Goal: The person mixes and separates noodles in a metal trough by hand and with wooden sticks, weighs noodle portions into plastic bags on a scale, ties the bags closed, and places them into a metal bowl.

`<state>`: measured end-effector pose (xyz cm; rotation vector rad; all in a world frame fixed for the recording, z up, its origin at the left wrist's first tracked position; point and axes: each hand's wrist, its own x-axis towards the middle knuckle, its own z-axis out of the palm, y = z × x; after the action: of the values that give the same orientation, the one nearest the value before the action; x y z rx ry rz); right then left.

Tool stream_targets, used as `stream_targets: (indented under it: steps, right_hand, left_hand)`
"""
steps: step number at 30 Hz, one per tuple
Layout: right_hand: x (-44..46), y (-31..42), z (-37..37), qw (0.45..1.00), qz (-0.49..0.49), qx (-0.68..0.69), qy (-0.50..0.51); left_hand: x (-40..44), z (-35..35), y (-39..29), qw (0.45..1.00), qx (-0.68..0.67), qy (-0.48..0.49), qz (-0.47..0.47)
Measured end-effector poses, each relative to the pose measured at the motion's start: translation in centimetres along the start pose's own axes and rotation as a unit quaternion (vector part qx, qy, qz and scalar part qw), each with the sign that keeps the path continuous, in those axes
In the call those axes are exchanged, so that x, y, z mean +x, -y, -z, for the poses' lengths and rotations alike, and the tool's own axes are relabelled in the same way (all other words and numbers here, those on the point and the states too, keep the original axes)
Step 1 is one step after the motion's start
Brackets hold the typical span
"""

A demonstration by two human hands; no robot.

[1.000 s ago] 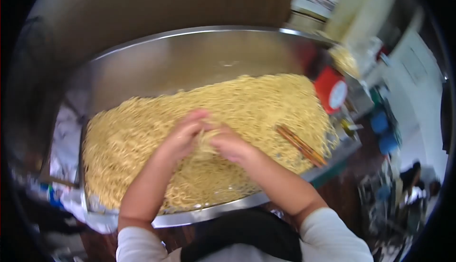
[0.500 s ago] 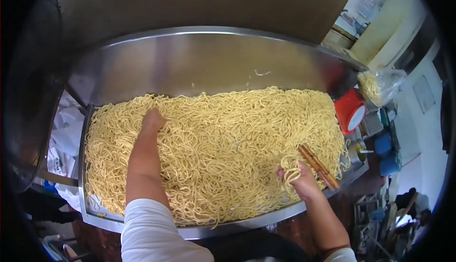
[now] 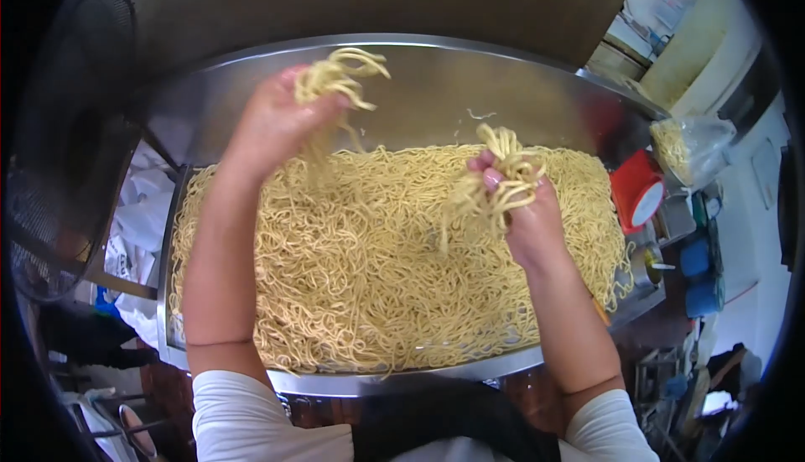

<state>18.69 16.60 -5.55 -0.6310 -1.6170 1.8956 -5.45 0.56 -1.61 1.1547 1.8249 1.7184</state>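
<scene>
Thick yellow noodles (image 3: pixel 369 269) lie in a deep layer over a wide metal tray (image 3: pixel 335 385). My left hand (image 3: pixel 281 118) is raised over the far left part, its fingers closed around a bunch of noodles whose strands stick out to the right and dangle below. My right hand (image 3: pixel 537 219), lifted above the right half, grips a looped clump of noodles (image 3: pixel 509 173). Some strands under it are blurred by motion. Behind my right forearm shows only the end of an orange-brown stick (image 3: pixel 601 311); the remainder is hidden.
A metal back panel (image 3: pixel 419 101) rises behind the tray. At its right stand a red scale (image 3: pixel 635 189), a clear bag of noodles (image 3: pixel 683 152) and a metal container (image 3: pixel 646 265). To the left is a fan (image 3: pixel 71 135), with white plastic bags (image 3: pixel 138 219) beside the tray.
My left hand has come up out of the noodles, gripping a bunch. My right hand has risen and moved farther away with its clump. My right forearm now covers most of the sticks.
</scene>
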Motion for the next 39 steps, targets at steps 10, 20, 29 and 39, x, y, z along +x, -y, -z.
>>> stream_targets:
  steps: [10, 20, 29, 39]
  right_hand:
    - [-2.4, -8.9, 0.4, 0.98, -0.179, 0.056, 0.061]
    - [-3.2, -5.5, 6.9, 0.993, -0.098, -0.023, 0.068]
    - [-3.2, 1.2, 12.4, 0.986, -0.065, 0.151, 0.03]
    - [-0.1, -1.8, 28.5, 0.969, -0.087, 0.198, 0.122]
  left_hand:
    - [-8.2, -14.6, 6.1, 0.91, -0.317, 0.135, 0.23]
    - [-8.4, -11.1, 9.5, 0.974, -0.115, 0.175, 0.087]
    - [-9.8, -21.6, 17.1, 0.978, 0.099, 0.18, -0.035]
    - [-6.6, -30.8, 5.1, 0.966, -0.243, -0.052, 0.071]
